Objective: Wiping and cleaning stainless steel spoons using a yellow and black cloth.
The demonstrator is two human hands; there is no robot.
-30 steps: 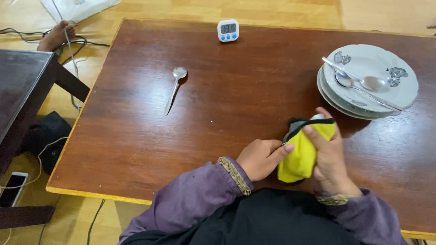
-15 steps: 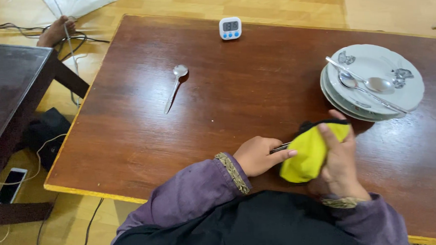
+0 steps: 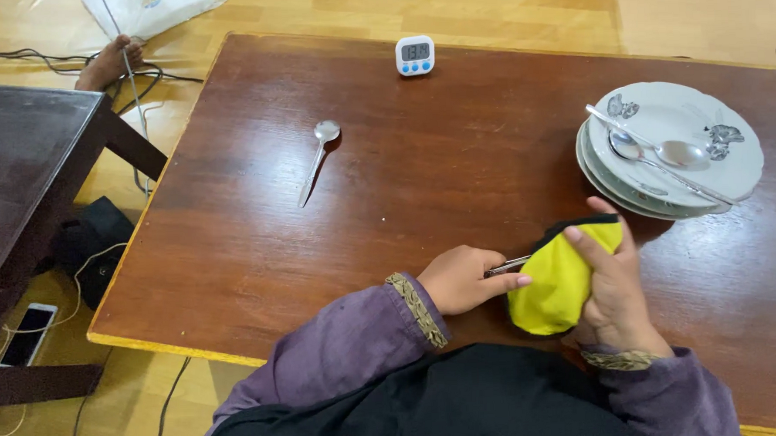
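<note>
The left hand (image 3: 462, 278) is closed around the handle of a metal utensil (image 3: 507, 264), thumb and fingers pinching it; only a short silver stretch shows between the two hands, and its far end is hidden inside the cloth (image 3: 560, 276), so which kind of utensil it is cannot be told. The right hand (image 3: 615, 291) is wrapped around that yellow cloth with a black edge, gripping it from the right side, fingers laid over the top and the thumb raised behind. The cloth sits between the two hands, touching both, low over the near part of the brown table (image 3: 421, 173).

Just beyond the right hand, up and to the right, stands a stack of white plates (image 3: 717, 156) with two spoons (image 3: 664, 152) lying across the top one. Well off to the upper left of the left hand, a single spoon (image 3: 316, 158) lies alone on the wood. Farther up, near the far edge, stands a small white timer (image 3: 415, 55). Far to the left of the left hand, on the floor beside a darker table (image 3: 19, 164), lies a phone (image 3: 28, 333) with a cable.
</note>
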